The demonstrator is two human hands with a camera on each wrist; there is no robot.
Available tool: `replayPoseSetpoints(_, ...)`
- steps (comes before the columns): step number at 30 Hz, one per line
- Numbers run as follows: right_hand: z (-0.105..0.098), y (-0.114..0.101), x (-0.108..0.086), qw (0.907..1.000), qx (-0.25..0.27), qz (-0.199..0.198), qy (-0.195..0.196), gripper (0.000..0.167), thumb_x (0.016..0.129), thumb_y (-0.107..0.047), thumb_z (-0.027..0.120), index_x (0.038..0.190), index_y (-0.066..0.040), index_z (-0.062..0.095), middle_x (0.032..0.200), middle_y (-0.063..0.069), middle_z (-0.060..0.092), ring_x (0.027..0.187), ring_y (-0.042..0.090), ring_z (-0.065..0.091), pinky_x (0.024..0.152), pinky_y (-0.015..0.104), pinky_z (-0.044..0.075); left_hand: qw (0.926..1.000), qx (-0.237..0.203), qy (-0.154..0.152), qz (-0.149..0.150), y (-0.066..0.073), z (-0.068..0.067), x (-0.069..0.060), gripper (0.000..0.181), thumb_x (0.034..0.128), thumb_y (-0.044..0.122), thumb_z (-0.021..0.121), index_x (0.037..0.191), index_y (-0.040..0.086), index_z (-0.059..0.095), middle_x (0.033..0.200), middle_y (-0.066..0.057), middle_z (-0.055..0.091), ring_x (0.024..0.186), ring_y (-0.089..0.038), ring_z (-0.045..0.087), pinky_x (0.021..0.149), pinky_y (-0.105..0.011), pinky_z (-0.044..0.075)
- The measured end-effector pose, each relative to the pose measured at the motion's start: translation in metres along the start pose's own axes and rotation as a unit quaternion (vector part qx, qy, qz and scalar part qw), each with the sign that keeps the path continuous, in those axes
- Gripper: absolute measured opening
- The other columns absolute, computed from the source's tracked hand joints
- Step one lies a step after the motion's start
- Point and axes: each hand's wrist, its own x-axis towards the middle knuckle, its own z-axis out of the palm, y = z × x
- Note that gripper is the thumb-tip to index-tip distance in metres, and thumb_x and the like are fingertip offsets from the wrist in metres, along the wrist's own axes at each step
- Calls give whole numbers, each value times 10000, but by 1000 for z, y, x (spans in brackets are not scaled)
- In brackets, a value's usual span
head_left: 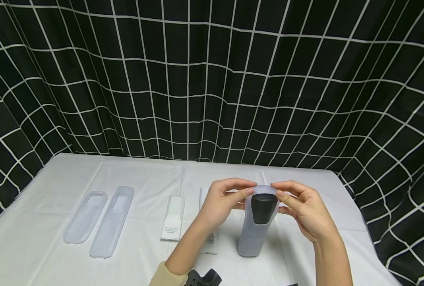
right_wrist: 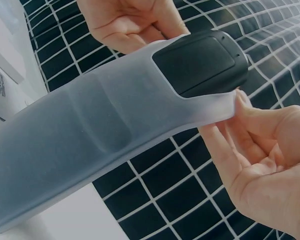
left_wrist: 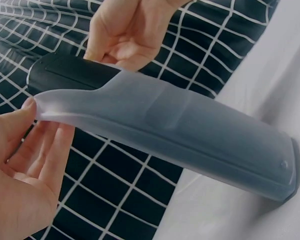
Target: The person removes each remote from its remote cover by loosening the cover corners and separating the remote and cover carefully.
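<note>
A black remote control (head_left: 264, 208) stands upright on the table inside a translucent silicone cover (head_left: 252, 238). Its black upper part shows through the cover's opening, clearest in the right wrist view, where the remote's dark end (right_wrist: 205, 62) sticks out past the cover's stretched edge (right_wrist: 212, 107). My left hand (head_left: 220, 200) pinches the cover's upper rim on the left between thumb and fingers. On the opposite side my right hand (head_left: 306, 208) pinches the same rim. The remote's lower part appears only as a dark shape through the cover.
Two more translucent covers (head_left: 86, 217) (head_left: 113, 222) lie at the left of the white-clothed table (head_left: 144, 258). Nearer the middle is a white remote-like piece (head_left: 173, 218) with printed text. Another white piece (head_left: 210, 248) bearing a printed code is partly behind my left arm. A black grid curtain (head_left: 212, 79) surrounds the table.
</note>
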Motion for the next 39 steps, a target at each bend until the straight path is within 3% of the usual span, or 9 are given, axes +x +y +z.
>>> replayPoseSetpoints(8,-3,0,-1,9999,41,-69,-124,337,1040,62,581,1115,-185,798,1075,-41,751,907,101,704,742,280,623,9992,105,-386,0,3,-5,0,305,1020,17,660,1302,-96,675,1237,-274,705,982,-149,747,828,-375,654)
replayPoseSetpoints(18,-10,3,-1,9986,81,-146,-499,381,1048,75,549,1210,-198,760,1136,-38,752,956,105,730,797,299,630,9966,174,-754,-273,2,-14,0,445,1008,-2,647,1449,-35,592,1326,-276,670,1037,-267,759,873,-384,645)
replayPoseSetpoints(28,-16,4,0,9956,-120,3,-935,370,1053,43,565,1305,-194,695,1208,-37,739,1050,107,727,867,332,637,9950,162,-861,-487,2,-18,0,503,995,-30,656,1489,-15,560,1423,-257,629,1124,-338,739,907,-390,636)
replayPoseSetpoints(35,-20,9,2,9910,85,3,-1336,404,1039,84,553,1337,-176,633,1148,-9,750,1044,140,744,900,363,636,9935,24,-990,-570,0,-19,1,548,992,-44,637,1526,9,523,1352,-282,656,1097,-323,749,901,-418,639)
replayPoseSetpoints(39,-21,10,1,9890,152,77,-1470,372,1032,95,552,1290,-162,633,1119,-13,745,1021,144,744,910,369,633,9925,-22,-1034,-648,-2,-20,1,578,983,-59,637,1539,43,520,1239,-244,674,1018,-242,759,881,-432,645)
